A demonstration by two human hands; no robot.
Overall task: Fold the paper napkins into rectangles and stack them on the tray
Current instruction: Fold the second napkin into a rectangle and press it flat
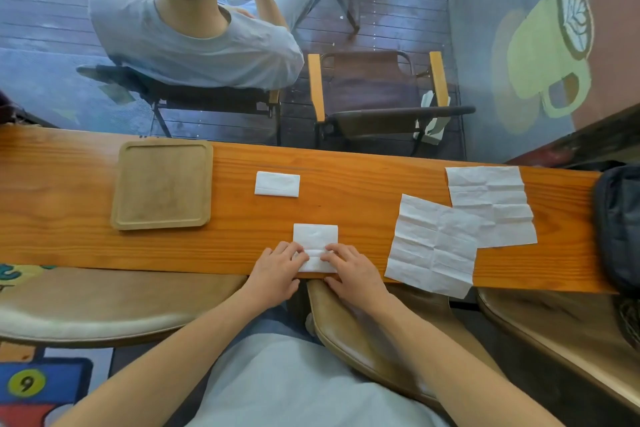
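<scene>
A half-folded white napkin lies at the near edge of the wooden counter. My left hand and my right hand both pinch its near edge with their fingertips. A small folded rectangle of napkin rests farther back on the counter. Two unfolded, creased napkins lie to the right, one nearer me overlapping the farther one. The square wooden tray sits to the left with nothing on it.
A dark bag stands at the counter's right end. Padded stools lie below the counter on my side. Behind a glass pane a person sits on a chair, beside a vacant folding chair.
</scene>
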